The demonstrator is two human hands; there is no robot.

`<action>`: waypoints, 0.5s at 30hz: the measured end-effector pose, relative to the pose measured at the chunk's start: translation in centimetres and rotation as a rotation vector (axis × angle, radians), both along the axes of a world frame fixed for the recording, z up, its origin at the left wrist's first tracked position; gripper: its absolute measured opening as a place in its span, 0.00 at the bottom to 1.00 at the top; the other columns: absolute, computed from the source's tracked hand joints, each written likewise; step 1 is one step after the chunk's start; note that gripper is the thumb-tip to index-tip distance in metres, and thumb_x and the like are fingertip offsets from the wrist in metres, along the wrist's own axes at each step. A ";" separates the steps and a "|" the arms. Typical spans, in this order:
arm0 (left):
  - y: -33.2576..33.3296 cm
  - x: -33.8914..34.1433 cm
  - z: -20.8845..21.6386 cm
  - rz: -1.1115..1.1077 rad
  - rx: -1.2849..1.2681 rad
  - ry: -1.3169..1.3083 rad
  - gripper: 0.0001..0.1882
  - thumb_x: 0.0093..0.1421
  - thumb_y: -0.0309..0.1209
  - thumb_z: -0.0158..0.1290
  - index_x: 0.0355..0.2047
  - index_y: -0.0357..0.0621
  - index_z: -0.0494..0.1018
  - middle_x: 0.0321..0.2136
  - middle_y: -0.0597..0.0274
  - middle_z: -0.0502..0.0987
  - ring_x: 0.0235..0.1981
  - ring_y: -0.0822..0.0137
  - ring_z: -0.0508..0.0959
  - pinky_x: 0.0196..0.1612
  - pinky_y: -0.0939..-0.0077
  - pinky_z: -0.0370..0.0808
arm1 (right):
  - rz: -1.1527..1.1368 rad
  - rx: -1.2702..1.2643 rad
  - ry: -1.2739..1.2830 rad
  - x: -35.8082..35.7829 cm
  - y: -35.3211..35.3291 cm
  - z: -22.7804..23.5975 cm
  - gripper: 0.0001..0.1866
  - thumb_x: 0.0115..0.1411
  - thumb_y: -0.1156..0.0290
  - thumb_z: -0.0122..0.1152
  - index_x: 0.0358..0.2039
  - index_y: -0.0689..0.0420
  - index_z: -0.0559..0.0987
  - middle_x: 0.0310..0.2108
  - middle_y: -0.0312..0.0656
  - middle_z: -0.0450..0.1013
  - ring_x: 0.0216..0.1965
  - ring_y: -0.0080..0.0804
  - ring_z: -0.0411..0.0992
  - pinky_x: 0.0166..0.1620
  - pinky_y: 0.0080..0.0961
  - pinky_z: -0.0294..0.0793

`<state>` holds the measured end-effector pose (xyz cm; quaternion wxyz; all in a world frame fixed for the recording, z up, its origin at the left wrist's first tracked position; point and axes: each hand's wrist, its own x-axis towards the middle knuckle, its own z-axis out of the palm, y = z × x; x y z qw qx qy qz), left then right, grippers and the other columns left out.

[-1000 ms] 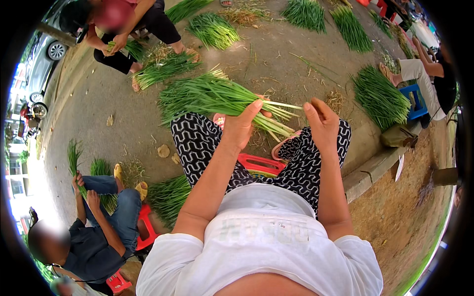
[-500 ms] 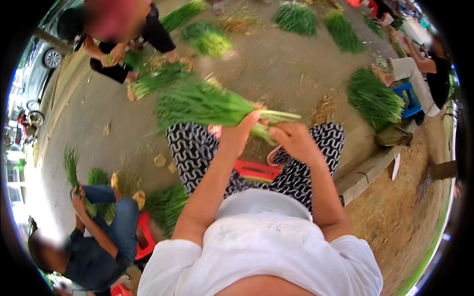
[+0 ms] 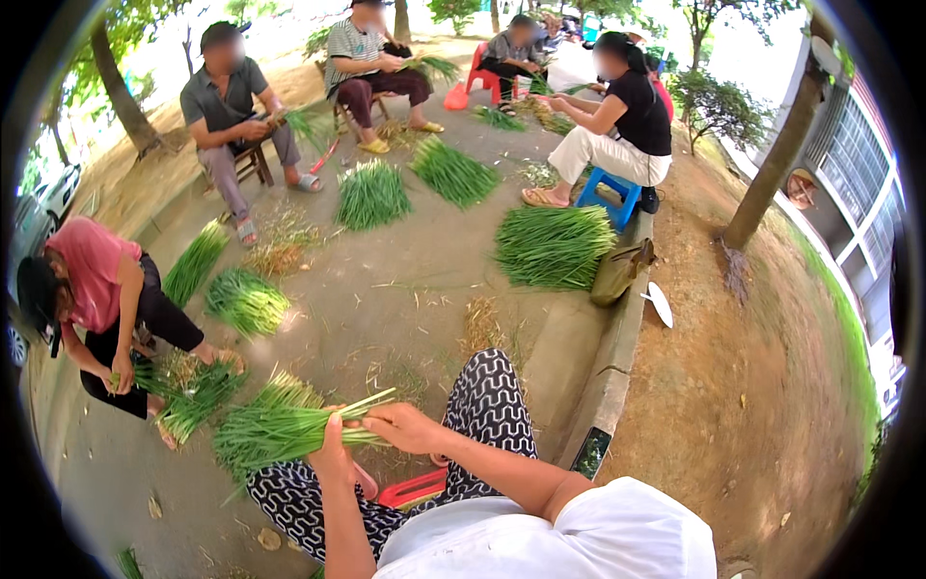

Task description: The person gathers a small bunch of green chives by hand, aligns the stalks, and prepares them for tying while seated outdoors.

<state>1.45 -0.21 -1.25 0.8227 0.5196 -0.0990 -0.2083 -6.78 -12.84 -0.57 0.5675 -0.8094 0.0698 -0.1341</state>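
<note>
A bunch of long green chives (image 3: 275, 429) lies across my left hand (image 3: 334, 454), which is wrapped round it near the pale stem ends. The leaves fan out to the left, above my left knee. A few pale stalks (image 3: 376, 398) stick out past the rest toward the right. My right hand (image 3: 403, 427) is closed at the stem ends, fingertips pinched on the stalks right beside my left hand. Just beyond the held bunch, loose chives (image 3: 201, 398) lie on the ground at a co-worker's feet.
Piles of chives (image 3: 555, 246) lie on the pavement ahead. Several seated co-workers surround them, one on a blue stool (image 3: 610, 196). Along the kerb (image 3: 610, 386) at right are an olive bag (image 3: 617, 275) and a dark phone-like slab (image 3: 590, 452). A red stool (image 3: 413, 487) shows between my legs.
The view has swung up and to the right, bringing in more seated people and trees. My left hand still grips the chives, and my right hand stays at the stem ends.
</note>
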 end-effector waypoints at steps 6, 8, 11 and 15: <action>-0.5 -0.3 0.6 0.055 0.001 0.017 0.10 0.54 0.24 0.49 0.37 0.34 0.68 0.31 0.59 0.72 0.28 0.70 0.72 0.36 0.77 0.69 | -0.079 -0.178 -0.053 -0.1 -0.2 0.3 0.12 0.58 0.63 0.47 0.30 0.59 0.74 0.21 0.49 0.69 0.24 0.45 0.68 0.27 0.35 0.65; -0.3 0.0 -0.1 0.059 0.023 0.004 0.10 0.53 0.24 0.49 0.37 0.34 0.68 0.31 0.59 0.72 0.28 0.70 0.72 0.36 0.77 0.69 | -0.094 -0.237 -0.084 -0.1 -0.2 0.3 0.12 0.57 0.63 0.47 0.29 0.58 0.73 0.22 0.50 0.70 0.25 0.48 0.69 0.27 0.37 0.65; -0.4 -0.1 0.2 0.048 0.077 -0.018 0.10 0.54 0.25 0.50 0.37 0.37 0.67 0.29 0.61 0.71 0.26 0.71 0.72 0.31 0.79 0.70 | -0.122 -0.312 -0.108 -0.1 -0.4 -0.1 0.11 0.57 0.64 0.48 0.28 0.58 0.73 0.21 0.49 0.70 0.26 0.48 0.69 0.27 0.39 0.65; -0.5 -0.1 -0.1 0.044 0.079 -0.043 0.10 0.54 0.25 0.50 0.37 0.38 0.67 0.28 0.63 0.71 0.25 0.72 0.72 0.28 0.80 0.70 | -0.146 -0.383 -0.082 -0.2 -0.6 -0.3 0.11 0.56 0.63 0.48 0.26 0.58 0.73 0.20 0.49 0.70 0.24 0.48 0.69 0.26 0.40 0.65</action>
